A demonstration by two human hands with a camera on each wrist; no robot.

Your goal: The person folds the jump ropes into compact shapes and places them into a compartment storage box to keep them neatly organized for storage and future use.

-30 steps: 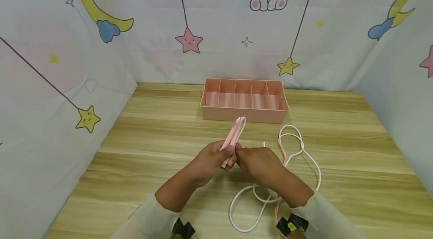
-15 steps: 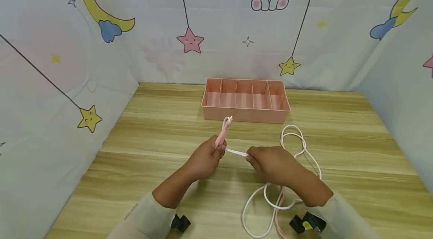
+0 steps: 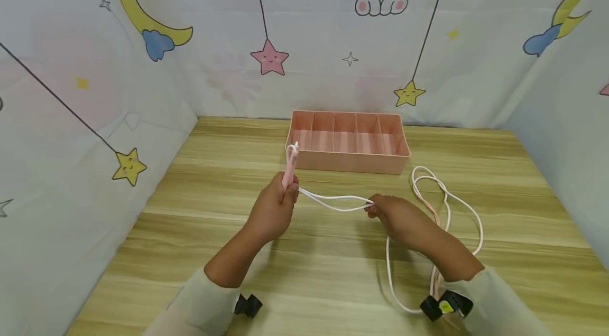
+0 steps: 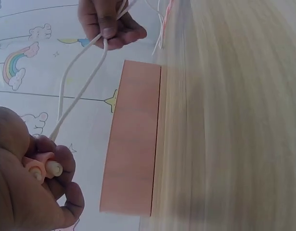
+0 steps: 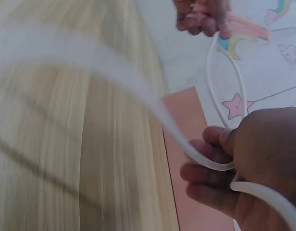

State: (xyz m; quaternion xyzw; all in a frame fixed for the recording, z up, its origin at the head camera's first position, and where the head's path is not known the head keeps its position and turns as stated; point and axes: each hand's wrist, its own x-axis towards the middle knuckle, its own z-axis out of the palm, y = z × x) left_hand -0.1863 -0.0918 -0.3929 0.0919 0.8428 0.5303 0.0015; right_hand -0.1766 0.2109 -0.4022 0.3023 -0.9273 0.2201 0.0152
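Note:
My left hand (image 3: 270, 212) grips the two pink handles (image 3: 289, 169) of a jump rope together, upright above the table. In the left wrist view, their pale ends (image 4: 54, 168) poke out side by side between thumb and fingers. Two white strands of the rope (image 3: 340, 197) run from that hand to my right hand (image 3: 399, 220), which pinches them between thumb and fingers. Seen from the right wrist, the white cord (image 5: 186, 149) loops past the curled fingers, and its near part is blurred. More rope, white with a pink stretch, lies in loose loops on the right of the table.
Behind the hands stands a pink box (image 3: 349, 161) with several compartments, against the back of the wood-grain table (image 3: 228, 151). White cloth walls (image 3: 314, 82) with stars and moons close off the back and both sides.
The hands have moved apart: the left to the left and up with the handles, the right to the right with the rope, drawing out the strands between them. The loops on the table shifted right.

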